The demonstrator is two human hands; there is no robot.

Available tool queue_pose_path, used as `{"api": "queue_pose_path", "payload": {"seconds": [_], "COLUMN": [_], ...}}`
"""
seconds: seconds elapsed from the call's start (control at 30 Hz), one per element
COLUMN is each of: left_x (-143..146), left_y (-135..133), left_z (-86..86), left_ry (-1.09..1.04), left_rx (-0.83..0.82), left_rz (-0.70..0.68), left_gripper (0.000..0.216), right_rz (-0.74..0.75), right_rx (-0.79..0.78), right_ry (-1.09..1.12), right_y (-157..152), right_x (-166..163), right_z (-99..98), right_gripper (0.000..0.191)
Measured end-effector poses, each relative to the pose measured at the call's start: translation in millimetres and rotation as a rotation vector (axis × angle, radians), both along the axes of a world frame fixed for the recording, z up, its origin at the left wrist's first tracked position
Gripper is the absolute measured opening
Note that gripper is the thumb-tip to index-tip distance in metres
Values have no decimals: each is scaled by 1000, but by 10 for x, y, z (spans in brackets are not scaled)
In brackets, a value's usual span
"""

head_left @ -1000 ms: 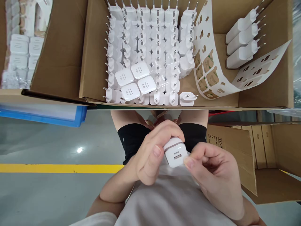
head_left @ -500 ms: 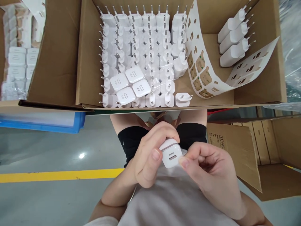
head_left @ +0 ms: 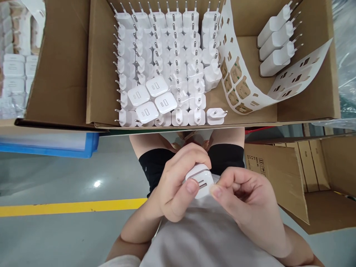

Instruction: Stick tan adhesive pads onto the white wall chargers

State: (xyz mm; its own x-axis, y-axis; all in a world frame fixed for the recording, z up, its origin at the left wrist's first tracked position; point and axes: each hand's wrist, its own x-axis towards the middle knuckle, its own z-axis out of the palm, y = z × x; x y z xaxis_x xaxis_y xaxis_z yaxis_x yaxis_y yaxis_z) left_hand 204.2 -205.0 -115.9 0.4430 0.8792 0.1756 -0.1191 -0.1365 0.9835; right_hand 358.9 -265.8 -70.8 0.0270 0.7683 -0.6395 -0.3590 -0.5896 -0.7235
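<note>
Your left hand (head_left: 180,185) is wrapped around a small, smooth white plastic charger (head_left: 205,190), its thumb lying over the lower left of the port face and its fingers curling across the top. You hold it on the near side of the cardboard box (head_left: 102,66), apart from the box's front edge. The body is a squarish block with rounded corners and a glossy surface; a narrow grey band runs near one edge, and two slots, one short and one longer, are cut into the face. That face points up toward you, away from the box, the slots slanting slightly. Its long axis seems to run back from the face beneath your fingers, though the other end is hidden.

Your right hand (head_left: 244,200) has thumb and forefinger drawn together at the charger's right edge; whether they grip it or only touch it, you cannot tell.

Inside the box, packed white plugs (head_left: 179,116) raise thin, round metal pins. Four glossy chargers (head_left: 139,95) lie slanted on these, slots upward. Toward the box's right, a curved white sheet (head_left: 263,102) with punched holes bends near three white plugs (head_left: 275,42).
</note>
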Motion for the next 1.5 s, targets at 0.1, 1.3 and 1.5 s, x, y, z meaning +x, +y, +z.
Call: {"api": "queue_pose_path", "payload": {"seconds": [0.1,1.3,1.5], "left_x": [16,78,82], "left_y": [-8,-88,-113], "left_z": [2,69,180], "left_ry": [-7,-46,-91], "left_rx": [38,-122,-341], "left_rz": [18,121,27], "left_gripper": [34,35,35], "right_rz": [10,-98,251], "right_rx": [65,840,1237], "right_ry": [19,-407,-723], "right_y": [-26,-12,234], "right_x": [3,172,259], "right_z": [-42,-291,-475], "right_gripper": [35,14,53]}}
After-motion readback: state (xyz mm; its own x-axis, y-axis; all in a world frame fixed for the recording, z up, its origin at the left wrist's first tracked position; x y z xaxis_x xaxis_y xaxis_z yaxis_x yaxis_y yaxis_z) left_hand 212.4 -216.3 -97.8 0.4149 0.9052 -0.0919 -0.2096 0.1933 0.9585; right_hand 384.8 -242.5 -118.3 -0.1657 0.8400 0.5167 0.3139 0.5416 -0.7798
